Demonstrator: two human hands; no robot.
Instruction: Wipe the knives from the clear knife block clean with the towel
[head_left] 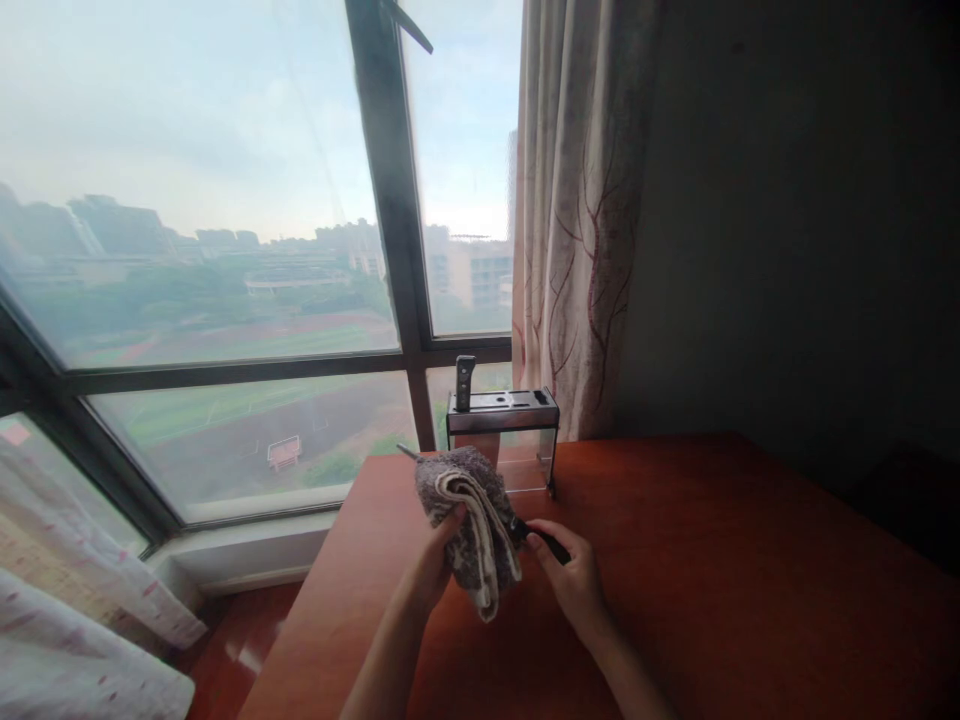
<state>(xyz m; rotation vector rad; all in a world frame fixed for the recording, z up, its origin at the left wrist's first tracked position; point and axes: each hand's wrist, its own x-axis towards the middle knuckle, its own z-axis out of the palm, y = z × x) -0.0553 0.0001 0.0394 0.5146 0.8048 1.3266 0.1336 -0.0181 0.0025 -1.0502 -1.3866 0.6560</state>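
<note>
Both hands (435,560) (574,580) wipe knife (544,540) with cloth (472,520) near table edge (330,560).

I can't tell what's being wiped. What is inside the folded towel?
A knife: its tip pokes out at the towel's left, its dark handle sits in the right hand. The blade is covered.

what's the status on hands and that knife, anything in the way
Left hand grips folded grey cloth around the blade. Right hand holds knife's black handle. Knife block stands just behind on table.
</note>
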